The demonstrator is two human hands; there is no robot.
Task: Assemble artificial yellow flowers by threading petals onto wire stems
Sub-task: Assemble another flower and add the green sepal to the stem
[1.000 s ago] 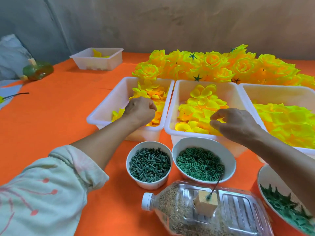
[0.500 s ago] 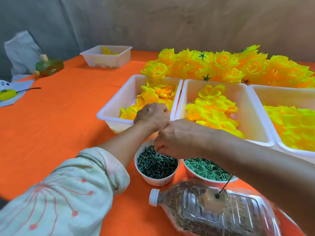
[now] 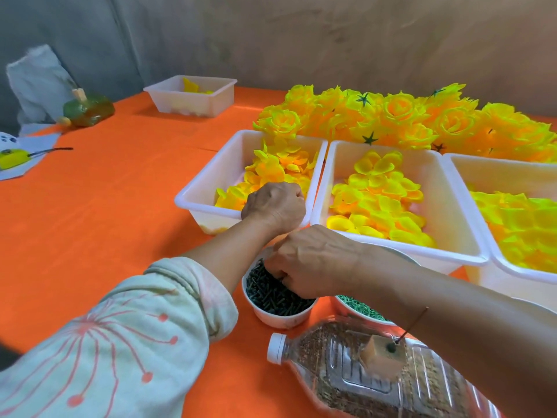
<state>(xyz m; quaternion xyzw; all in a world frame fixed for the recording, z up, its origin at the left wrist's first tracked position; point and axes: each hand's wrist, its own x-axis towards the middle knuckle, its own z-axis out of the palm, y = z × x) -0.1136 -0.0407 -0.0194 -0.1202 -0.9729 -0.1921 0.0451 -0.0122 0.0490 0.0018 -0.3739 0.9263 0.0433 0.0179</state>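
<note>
The orange cloth-covered surface (image 3: 105, 206) lies open on the left. Three white plastic tubs of yellow petals (image 3: 205, 171), side by side, block the middle and right. In front of them, a white round bowl of dark green pegs (image 3: 280, 319) and a clear plastic bottle on its side (image 3: 340, 366) crowd the near edge.

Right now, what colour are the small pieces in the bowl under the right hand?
The pegs are dark green; head view.

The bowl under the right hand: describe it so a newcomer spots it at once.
On the orange table, white bins of yellow petals stand in a row. In front of the leftmost bin sits a small round white bowl. Unlike the neighbouring bowl of green rings, it holds dark green pegs.
</note>
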